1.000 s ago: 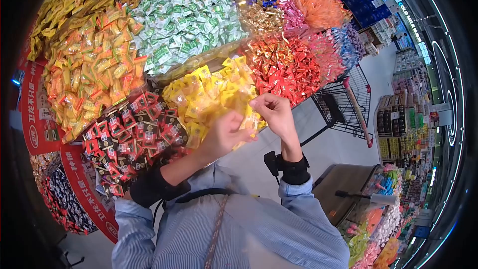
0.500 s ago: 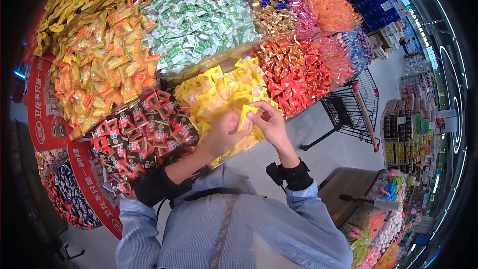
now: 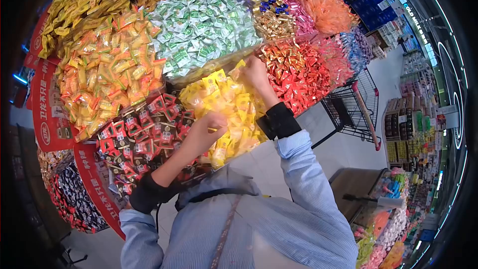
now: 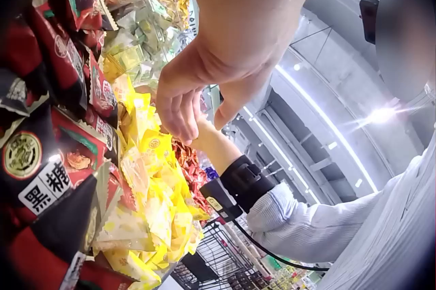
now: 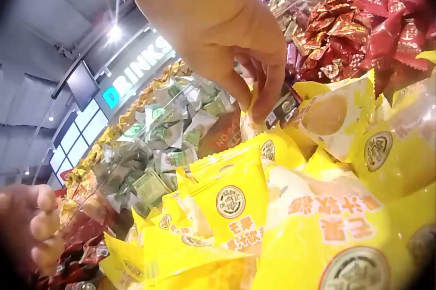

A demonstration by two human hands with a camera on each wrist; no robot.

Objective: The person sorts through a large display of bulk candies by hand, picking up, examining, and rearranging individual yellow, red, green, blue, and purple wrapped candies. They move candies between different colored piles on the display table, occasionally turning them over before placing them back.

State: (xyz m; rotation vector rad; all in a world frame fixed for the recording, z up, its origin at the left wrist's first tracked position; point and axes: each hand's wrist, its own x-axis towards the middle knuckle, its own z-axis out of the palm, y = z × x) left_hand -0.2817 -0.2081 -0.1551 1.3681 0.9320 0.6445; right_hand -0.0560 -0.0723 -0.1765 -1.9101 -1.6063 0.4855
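Note:
My right hand [image 3: 256, 75] reaches to the far edge of the heap of yellow candy packets [image 3: 239, 114], beside the red candies. In the right wrist view its thumb and fingers pinch a small yellow candy packet [image 5: 251, 125] just above the others. My left hand [image 3: 205, 130] hovers over the near left part of the yellow heap. Its fingers [image 4: 180, 109] hang loosely bent with nothing between them in the left wrist view. Red and black candy packets [image 3: 144, 132] lie under and beside the left forearm.
Green and white candies [image 3: 204, 30] fill the bin behind the yellow heap, with orange-yellow packets [image 3: 107, 72] to the left. Red candies [image 3: 298, 77] lie to the right. A shopping cart [image 3: 351, 107] stands beyond the bins on the right.
My right hand has moved away from the left hand, forward to the heap's far edge; half a second ago it held a yellow packet near the left hand. The left hand has shifted slightly left.

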